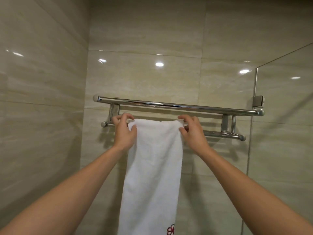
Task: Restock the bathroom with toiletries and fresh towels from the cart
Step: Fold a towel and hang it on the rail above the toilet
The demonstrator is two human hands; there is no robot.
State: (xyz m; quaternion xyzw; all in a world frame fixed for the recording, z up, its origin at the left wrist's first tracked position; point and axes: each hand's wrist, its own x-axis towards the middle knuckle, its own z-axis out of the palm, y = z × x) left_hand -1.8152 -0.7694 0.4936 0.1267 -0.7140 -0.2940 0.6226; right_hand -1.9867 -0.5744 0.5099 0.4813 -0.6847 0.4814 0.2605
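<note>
We are hanging the white terry towel (155, 167) over the lower rail (221, 134) of the chrome wall rack (177, 105); next, we judge, it wants levelling and smoothing. Our left hand (124, 133) and right hand (194, 133) each pinch a top corner in curled fingers (118, 118), the cloth hanging down between them.

2 glossy beige tiled walls (144, 39) meet at a corner, mirroring light spots (159, 64), beside a glass panel (284, 116) at right.

No legible text, numbers or brand names. Sole marking: a red flower emblem (170, 230) at the lower end of the white towel (152, 167), with no lettering discernible beside it.
</note>
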